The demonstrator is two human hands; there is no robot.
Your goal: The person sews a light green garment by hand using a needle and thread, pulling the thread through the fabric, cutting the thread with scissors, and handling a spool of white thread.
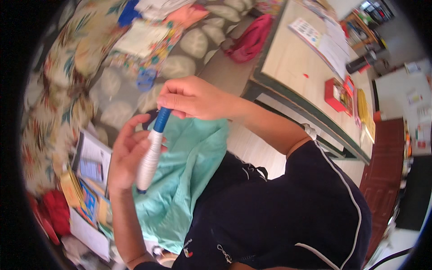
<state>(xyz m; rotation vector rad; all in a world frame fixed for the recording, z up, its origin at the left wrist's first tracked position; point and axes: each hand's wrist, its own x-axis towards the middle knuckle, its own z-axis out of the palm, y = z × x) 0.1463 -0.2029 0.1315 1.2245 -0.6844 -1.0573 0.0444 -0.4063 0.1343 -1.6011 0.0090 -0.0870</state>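
A long spool of white thread point(149, 158) on a blue core is held at a slant in front of me. My left hand point(130, 153) has its thumb and fingers around the white winding, with the index finger raised. At the upper blue end, the bent fingers and thumb of my right hand point(189, 98) pinch the tip; whether they also hold a loose thread is too small to tell. Below both hands, a mint-green cloth point(182, 162) drapes over my lap. Scissors with blue handles point(145, 79) lie just beyond on the leaf-patterned sofa cover point(177, 65).
A wooden table point(283, 57) at right bears papers point(324, 47) and a red box point(334, 96). Folded cream cloth point(141, 37) lies on the sofa. Books point(72, 189) and a phone point(91, 169) are left of my left arm. A crimson cloth point(249, 40) hangs near the table.
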